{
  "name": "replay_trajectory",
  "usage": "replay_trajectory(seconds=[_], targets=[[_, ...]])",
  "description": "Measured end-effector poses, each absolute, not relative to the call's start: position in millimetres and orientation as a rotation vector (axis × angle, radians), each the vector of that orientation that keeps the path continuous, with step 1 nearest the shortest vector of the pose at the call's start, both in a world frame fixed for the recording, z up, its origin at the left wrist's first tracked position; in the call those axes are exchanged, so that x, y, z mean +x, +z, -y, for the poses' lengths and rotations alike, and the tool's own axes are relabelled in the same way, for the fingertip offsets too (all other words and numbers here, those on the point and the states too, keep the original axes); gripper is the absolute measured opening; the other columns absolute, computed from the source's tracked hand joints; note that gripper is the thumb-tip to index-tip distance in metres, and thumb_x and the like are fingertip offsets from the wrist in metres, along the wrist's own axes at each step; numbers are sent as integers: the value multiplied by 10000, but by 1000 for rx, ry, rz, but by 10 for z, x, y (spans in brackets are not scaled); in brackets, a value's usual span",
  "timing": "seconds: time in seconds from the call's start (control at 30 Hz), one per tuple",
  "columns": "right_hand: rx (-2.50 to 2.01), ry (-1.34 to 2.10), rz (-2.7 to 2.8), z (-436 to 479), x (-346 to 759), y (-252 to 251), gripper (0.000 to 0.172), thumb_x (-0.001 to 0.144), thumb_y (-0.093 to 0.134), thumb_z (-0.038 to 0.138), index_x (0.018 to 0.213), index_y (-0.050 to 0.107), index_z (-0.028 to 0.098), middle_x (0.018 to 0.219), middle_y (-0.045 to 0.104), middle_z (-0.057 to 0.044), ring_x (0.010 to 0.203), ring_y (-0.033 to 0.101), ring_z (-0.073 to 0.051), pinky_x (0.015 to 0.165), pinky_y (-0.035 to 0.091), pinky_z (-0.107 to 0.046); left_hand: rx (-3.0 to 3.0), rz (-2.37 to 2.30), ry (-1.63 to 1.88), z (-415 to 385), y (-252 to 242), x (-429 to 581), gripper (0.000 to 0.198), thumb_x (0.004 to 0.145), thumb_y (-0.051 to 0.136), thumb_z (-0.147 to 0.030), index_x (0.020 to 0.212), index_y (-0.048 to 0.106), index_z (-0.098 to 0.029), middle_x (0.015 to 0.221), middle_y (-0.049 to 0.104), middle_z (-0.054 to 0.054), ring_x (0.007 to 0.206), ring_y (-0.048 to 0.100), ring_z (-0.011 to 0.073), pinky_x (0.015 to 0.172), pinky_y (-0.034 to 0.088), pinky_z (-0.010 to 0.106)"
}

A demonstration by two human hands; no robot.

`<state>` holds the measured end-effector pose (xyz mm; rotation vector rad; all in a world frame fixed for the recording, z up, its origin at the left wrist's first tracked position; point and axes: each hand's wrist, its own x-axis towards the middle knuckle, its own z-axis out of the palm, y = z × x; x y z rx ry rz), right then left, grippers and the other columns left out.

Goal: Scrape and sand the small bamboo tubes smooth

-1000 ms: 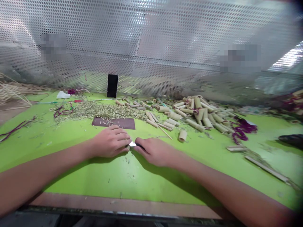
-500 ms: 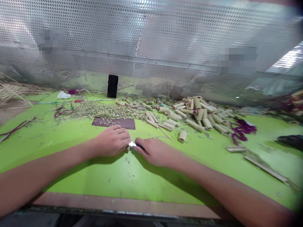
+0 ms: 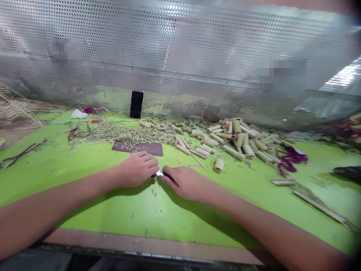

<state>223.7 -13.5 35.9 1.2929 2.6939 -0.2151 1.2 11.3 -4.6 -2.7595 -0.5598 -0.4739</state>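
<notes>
Centrally, in the head view, a small knife [image 3: 160, 173] is gripped closely in the right hand [image 3: 183, 183], its dark handle enclosed by curled fingers and its bright blade left exposed toward the left hand [image 3: 137, 169]. A pale sliver [image 3: 152, 179] appears to be pinched under the left fingertips, just beside the blade, though too little of it shows for that hold to be confirmed. The hands are brought nearly together and kept low, apparently so that blade and sliver are steadied against each other above the green table [image 3: 84, 214]. Beyond them, a dark brown sheet [image 3: 137, 149] is laid before a heap of shredded straw [image 3: 121, 133]. Cut bamboo tubes [image 3: 239, 139] are piled to the right, near tangled purple cord [image 3: 290, 160]. A black phone [image 3: 136, 104] is stood upright against a perforated metal screen [image 3: 180, 56].
</notes>
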Motion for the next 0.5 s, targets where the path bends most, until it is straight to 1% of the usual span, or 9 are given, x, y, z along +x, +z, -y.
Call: replay_trajectory(seconds=[0.3, 0.5], targets=[[1317, -242, -2666, 145, 2238, 388, 305, 1069, 388, 372, 1014, 618, 178, 827, 729, -82, 638, 594, -196, 543, 236, -295, -2700, 538, -470, -113, -77, 23, 226, 1037, 428, -166, 1028, 652, -134, 1009, 713, 90, 914, 621, 229, 871, 460, 375], [1330, -249, -2664, 136, 2238, 381, 331, 1075, 361, 374, 1042, 622, 174, 832, 730, -89, 637, 590, -198, 548, 246, -294, -2689, 533, -581, -107, -71, -16, 225, 1005, 408, -109, 1040, 628, -136, 1012, 706, 96, 939, 611, 229, 909, 451, 379]])
